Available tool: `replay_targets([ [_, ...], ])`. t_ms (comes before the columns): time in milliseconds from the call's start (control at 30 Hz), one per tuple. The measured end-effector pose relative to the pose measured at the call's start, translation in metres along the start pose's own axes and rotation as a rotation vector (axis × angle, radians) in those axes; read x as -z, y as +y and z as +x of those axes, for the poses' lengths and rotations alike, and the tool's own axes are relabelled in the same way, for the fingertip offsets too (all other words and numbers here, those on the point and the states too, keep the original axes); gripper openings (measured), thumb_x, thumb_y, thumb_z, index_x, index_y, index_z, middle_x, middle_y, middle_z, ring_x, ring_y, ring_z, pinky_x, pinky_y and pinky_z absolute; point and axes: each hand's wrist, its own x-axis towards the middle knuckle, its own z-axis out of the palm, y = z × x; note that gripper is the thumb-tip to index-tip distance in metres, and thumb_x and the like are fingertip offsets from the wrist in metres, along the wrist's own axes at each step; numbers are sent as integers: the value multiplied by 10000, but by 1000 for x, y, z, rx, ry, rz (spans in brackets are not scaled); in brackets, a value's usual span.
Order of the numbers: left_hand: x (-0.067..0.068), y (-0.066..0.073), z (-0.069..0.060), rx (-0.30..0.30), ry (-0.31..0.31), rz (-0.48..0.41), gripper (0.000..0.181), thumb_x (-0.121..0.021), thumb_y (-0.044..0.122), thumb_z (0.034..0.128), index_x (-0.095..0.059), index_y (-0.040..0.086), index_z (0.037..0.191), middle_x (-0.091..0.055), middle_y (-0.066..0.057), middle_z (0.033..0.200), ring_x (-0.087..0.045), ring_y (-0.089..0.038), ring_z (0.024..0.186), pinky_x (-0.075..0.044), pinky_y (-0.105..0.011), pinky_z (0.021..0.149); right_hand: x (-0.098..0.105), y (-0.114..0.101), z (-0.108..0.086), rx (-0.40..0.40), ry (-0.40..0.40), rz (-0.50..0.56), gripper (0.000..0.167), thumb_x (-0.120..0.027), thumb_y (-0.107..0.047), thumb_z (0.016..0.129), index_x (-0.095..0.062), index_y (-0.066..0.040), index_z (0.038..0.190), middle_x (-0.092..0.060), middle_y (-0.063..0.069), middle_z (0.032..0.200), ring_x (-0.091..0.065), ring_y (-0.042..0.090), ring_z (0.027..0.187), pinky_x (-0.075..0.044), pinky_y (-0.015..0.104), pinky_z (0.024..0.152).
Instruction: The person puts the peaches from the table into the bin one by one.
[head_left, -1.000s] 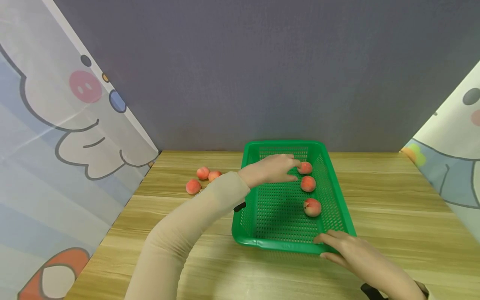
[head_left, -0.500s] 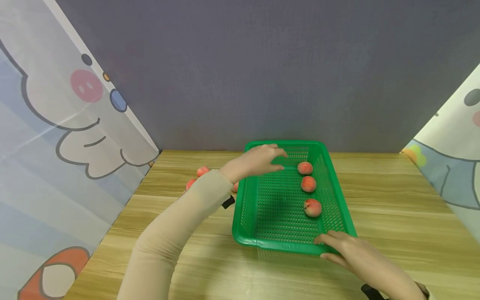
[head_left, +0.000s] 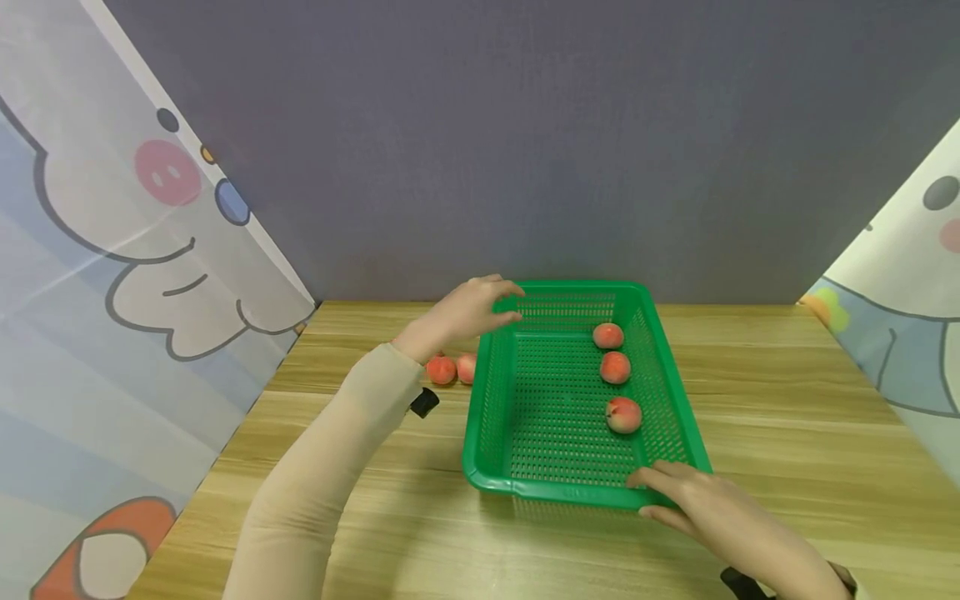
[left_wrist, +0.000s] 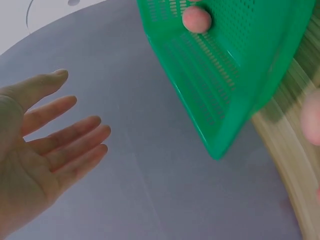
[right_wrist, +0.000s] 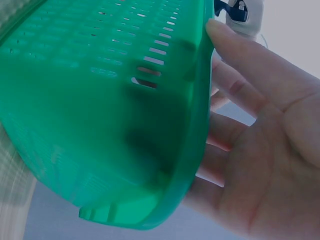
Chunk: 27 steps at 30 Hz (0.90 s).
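Three peaches, far, middle and near, lie along the right side of a green basket. My left hand hovers by the basket's far left corner, holding nothing; in the left wrist view its fingers are spread. Fingers of my right hand reach over the near rim at the right corner, with the thumb outside, gripping it. The right wrist view shows this hand at the basket wall. Two more peaches sit outside, left of the basket.
The wooden table extends to both sides of the basket. A grey wall rises behind it, and cloths with cartoon prints hang at the left and right.
My left hand has moved left from above the peaches inside the basket to its far left corner. The peaches outside are partly covered by my forearm. The right hand stays on the rim.
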Motion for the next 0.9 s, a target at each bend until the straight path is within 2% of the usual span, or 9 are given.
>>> replay_targets([
  [200, -5, -20, -8, 33, 57, -5, 369, -591, 208, 854, -544, 45, 1182, -567, -97, 1036, -529, -203, 893, -454, -316, 752, 1, 0, 0, -10, -13, 3, 241, -656, -240, 775, -590, -199, 1003, -569, -86, 924, -568, 84, 785, -480, 238, 570],
  [433, -14, -43, -15, 49, 112, -41, 346, -593, 174, 851, -561, -5, 1145, -572, -151, 1101, -545, -264, 963, -448, -350, 816, 0, 0, 0, -2, -2, -6, 243, -662, -238, 768, -589, -203, 997, -568, -92, 921, -569, 81, 785, -478, 232, 568],
  [667, -25, -57, -24, 125, 89, -107, 356, -555, 194, 876, -543, -2, 1173, -542, -169, 1142, -533, -291, 985, -447, -372, 828, 0, 0, 1, 4, 0, -12, 234, -659, -249, 769, -587, -211, 989, -563, -103, 911, -566, 69, 774, -468, 225, 549],
  [900, -40, -69, -27, 164, 61, -122, 369, -559, 141, 869, -509, -19, 1197, -533, -196, 1139, -517, -331, 1026, -446, -388, 833, 0, 1, 0, -2, 2, -11, 238, -666, -236, 764, -589, -207, 987, -570, -93, 909, -570, 79, 771, -471, 227, 550],
])
